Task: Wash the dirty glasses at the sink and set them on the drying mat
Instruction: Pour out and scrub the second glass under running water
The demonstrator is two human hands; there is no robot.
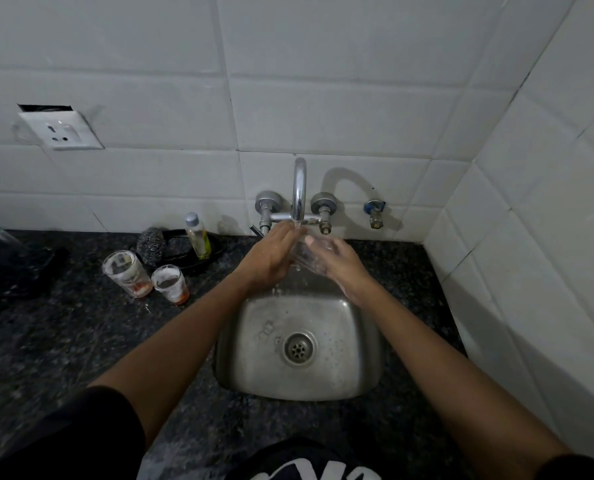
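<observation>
Granite counter (81,341), steel sink (323,382), white wall tiles (323,98).

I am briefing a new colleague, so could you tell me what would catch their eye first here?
First, both hands, left hand and right hand, hold a clear glass under the running tap, above the steel sink. Next, two dirty glasses with red dregs stand on the dark counter, left of the sink.

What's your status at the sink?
Both hands, left and right, on clear glass under running tap. Two dirty glasses wait left. Nothing blocking.
</observation>
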